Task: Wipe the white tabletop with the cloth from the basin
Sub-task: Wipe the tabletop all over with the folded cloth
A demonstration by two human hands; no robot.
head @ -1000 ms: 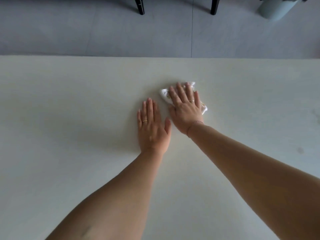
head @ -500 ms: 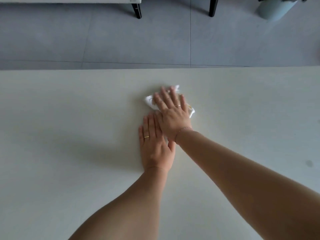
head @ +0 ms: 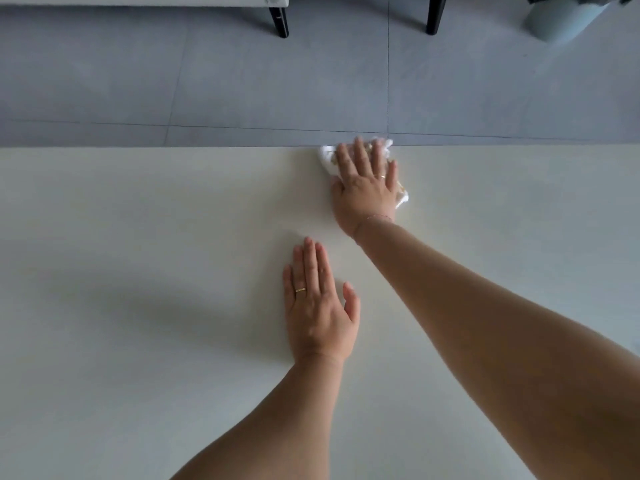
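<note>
Grey floor tiles run beyond the far edge of the white worktop, with two dark furniture legs and a pale bin at the top of the view. No basin shows.

At that far edge the right hand lies palm down, fingers spread, on the cloth, pressing it flat to the surface rather than clenching it; an open palm spreads the pressure over more of the fabric, which suits wiping. White folds of cloth peek out beyond the fingertips, to the thumb side, and at the little-finger side by the wrist, so the cloth sits almost wholly under the hand. Its far folds seem to reach the rim or slightly past it, though I cannot tell whether they overhang.

Nearer the body and to the left of that arm, the left hand rests flat and empty on bare worktop, fingers together, well apart from the cloth. It likely serves as a brace, taking weight while the right arm stretches out long.

By my reading the wiping is mid-stroke at its far reach. Most of the surface looks plain, and wetness cannot be made out.
</note>
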